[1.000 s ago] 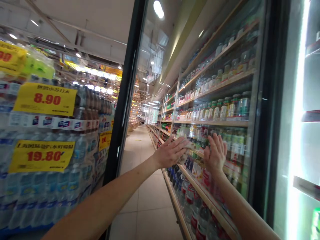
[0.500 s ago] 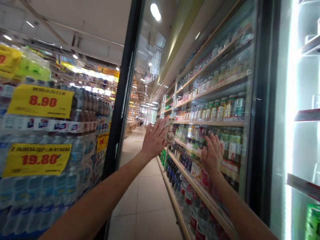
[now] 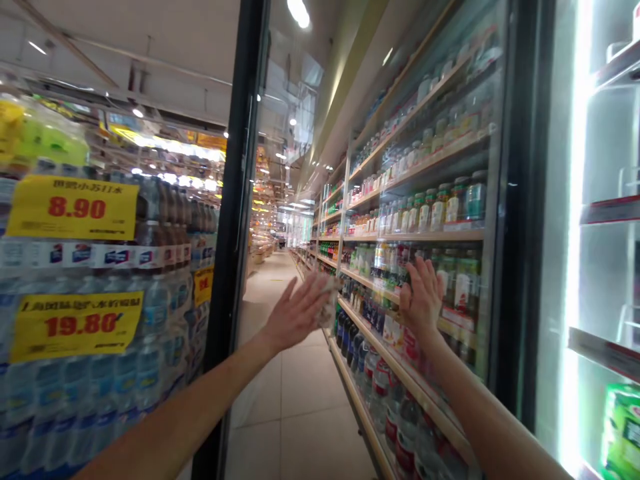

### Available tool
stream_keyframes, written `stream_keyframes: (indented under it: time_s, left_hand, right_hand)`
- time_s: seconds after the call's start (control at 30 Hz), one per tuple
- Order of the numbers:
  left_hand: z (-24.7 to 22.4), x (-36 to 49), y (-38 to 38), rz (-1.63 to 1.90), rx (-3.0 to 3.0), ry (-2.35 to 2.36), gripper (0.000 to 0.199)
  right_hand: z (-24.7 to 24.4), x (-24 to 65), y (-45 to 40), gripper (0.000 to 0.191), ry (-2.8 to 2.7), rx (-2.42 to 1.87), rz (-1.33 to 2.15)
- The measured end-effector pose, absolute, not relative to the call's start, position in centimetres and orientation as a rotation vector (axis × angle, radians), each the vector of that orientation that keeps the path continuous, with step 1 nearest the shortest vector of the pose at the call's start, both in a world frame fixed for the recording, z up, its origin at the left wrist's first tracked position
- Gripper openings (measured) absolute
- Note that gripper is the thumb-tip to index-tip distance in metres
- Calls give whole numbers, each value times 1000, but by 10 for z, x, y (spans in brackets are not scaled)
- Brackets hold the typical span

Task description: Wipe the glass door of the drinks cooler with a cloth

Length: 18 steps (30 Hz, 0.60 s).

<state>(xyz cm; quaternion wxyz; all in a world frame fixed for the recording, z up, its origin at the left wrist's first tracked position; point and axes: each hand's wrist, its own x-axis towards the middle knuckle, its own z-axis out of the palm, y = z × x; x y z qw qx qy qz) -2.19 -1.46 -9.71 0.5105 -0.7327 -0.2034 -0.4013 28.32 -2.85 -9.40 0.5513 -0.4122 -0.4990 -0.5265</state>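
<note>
A glass door [image 3: 300, 173] with a dark frame stands in front of me. On it my left hand [image 3: 295, 313] lies with fingers stretched out over a crumpled pale cloth [image 3: 329, 305], holding it at the pane. The cloth is partly hidden by the fingers and slightly blurred. Farther right, my right hand [image 3: 423, 297] is raised flat toward the glass, fingers up and thumb apart, with nothing visible in it. Whether its palm touches the pane, I cannot tell.
Stacked packs of water bottles [image 3: 95, 380] with yellow price signs [image 3: 75, 207] stand at left. Bottles seen through the glass fill long shelves [image 3: 435, 236]. A lit cooler [image 3: 607, 280] with a green pack [image 3: 621, 433] is at right. The tiled floor [image 3: 300, 400] runs ahead.
My left hand has slid down and a little to the left with the cloth. My right hand has stayed nearly in place. The view has shifted slightly.
</note>
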Motion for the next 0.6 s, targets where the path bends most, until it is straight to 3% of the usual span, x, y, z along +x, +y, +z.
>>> stream_keyframes:
  time_s: [0.07, 0.23, 0.4, 0.6]
  left_hand:
    - [-99, -20, -15, -911, -1792, -433, 51]
    - [-92, -32, -14, -1261, -1574, -798, 49]
    - [-119, -45, -18, -945, -1804, -518, 49]
    - [-129, -58, -16, -1247, -1580, -823, 60]
  right_hand:
    - [-94, 284, -28, 46, -1190, -967, -1249]
    - [-94, 284, -28, 43, -1183, -961, -1269]
    - [-94, 284, -29, 43, -1185, -967, -1245]
    - [-95, 282, -29, 44, -1184, -968, -1224]
